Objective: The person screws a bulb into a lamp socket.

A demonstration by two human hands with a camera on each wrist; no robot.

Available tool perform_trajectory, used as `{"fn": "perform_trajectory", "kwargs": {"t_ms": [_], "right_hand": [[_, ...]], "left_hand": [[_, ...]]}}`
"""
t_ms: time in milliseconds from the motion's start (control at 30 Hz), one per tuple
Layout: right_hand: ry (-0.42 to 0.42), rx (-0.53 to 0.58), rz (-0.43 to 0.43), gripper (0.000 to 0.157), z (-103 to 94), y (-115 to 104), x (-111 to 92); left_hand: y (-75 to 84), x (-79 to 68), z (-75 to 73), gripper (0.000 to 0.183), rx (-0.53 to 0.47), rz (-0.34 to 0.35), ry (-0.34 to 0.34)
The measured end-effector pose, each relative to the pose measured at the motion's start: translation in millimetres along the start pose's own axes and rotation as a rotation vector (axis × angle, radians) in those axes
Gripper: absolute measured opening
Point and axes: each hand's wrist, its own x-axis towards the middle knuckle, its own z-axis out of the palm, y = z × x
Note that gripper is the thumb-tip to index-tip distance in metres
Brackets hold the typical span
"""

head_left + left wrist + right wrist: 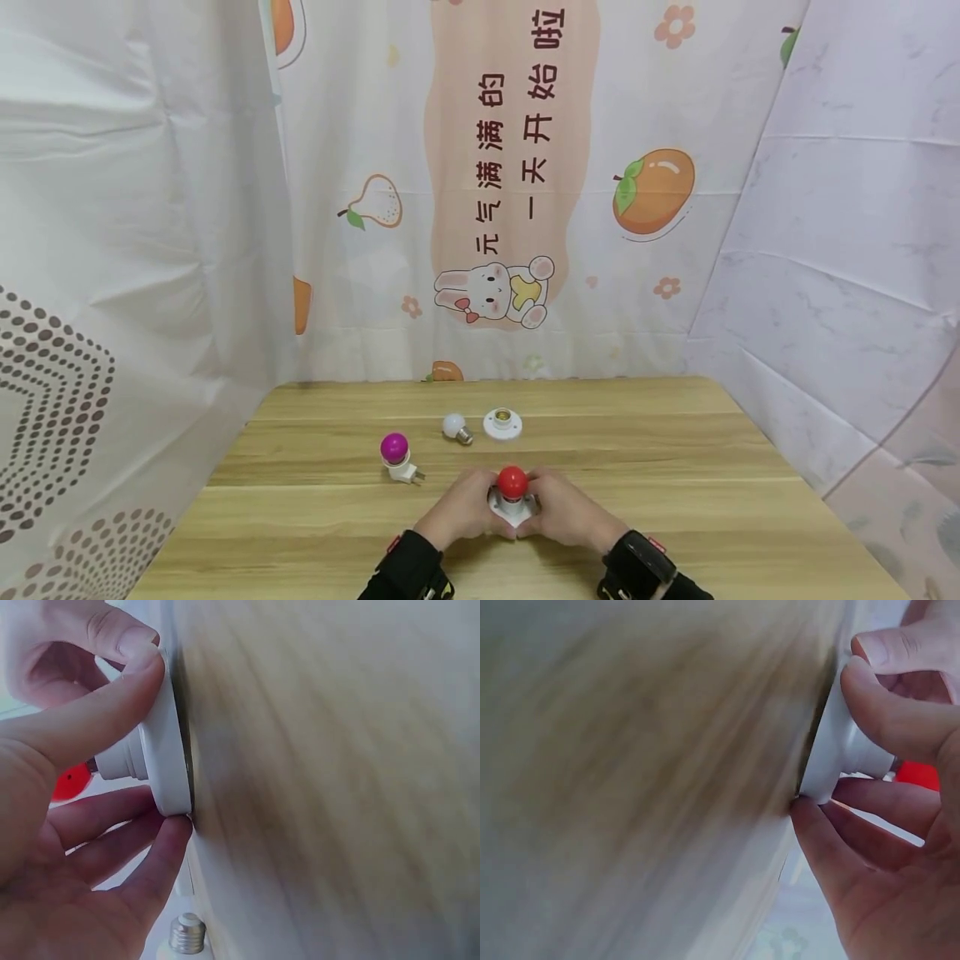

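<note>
A red light bulb (512,482) stands upright in a white lamp holder with an angular base (514,512), near the front middle of the table. My left hand (474,505) grips the base from the left, my right hand (562,507) from the right. In the left wrist view, thumb and fingers press on opposite edges of the lamp holder (171,769), whose flat back faces the wood across a thin dark line. The right wrist view shows the same kind of hold on the lamp holder (826,757). The fingers partly hide the red bulb (916,775) there.
Left of the hands is a purple bulb (394,447) in a white plug-in socket (405,471). Farther back lies a loose white bulb (453,426), beside a round white lamp holder (502,424) with no bulb. Hanging curtains (360,275) border the wooden table (675,467) behind and at both sides.
</note>
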Motion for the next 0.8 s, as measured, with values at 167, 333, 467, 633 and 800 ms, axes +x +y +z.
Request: {"fn": "perform_trajectory", "kwargs": {"t_ms": [167, 333, 467, 633, 800], "right_hand": [[0.006, -0.028, 0.004, 0.035, 2.3, -0.5, 1.0], [0.004, -0.024, 0.011, 0.036, 2.2, -1.4, 0.2], [0.013, -0.008, 0.009, 0.039, 1.6, -1.9, 0.5], [0.028, 0.015, 0.059, 0.034, 1.4, -1.8, 2.1], [0.028, 0.026, 0.093, 0.030, 1.4, -2.6, 3.3]], "left_hand": [[2.2, -0.7, 0.6, 0.053, 0.044, -0.020, 0.027], [5.4, 0.0, 2.3, 0.052, 0.056, -0.055, 0.042], [6.5, 0.7, 2.5, 0.047, 0.063, -0.061, 0.049], [8.8, 0.0, 1.5, 0.044, 0.101, -0.050, 0.045], [9.6, -1.1, 1.2, 0.043, 0.129, -0.052, 0.030]]}}
